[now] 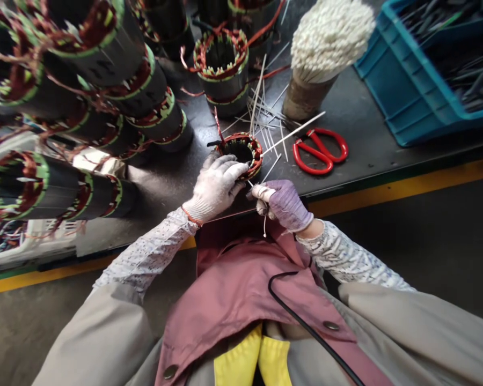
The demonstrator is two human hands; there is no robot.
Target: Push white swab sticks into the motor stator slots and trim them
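Observation:
A small motor stator (pixel 241 140) with copper-red windings stands on the dark bench in front of me. My left hand (pixel 219 182), in a white knit glove, is closed on its near left rim. At the near right rim my right hand (pixel 279 203), in a purple glove with pale fingertips, pinches a thin white cord (pixel 264 228) whose knobbed end hangs below the fingers. Another white cord (pixel 295 134) sticks out from the stator to the upper right. Red-handled scissors (pixel 320 151) lie right of it, blades partly hidden under loose cords.
Stacked stators (pixel 145 102) fill the left side, some lying sideways. Another wound stator (pixel 222 69) stands behind. Loose white cords (pixel 265 115) are scattered near a container (pixel 306 99) holding a thick cord bundle (pixel 332 35). A blue crate (pixel 410 80) of dark pieces stands at right.

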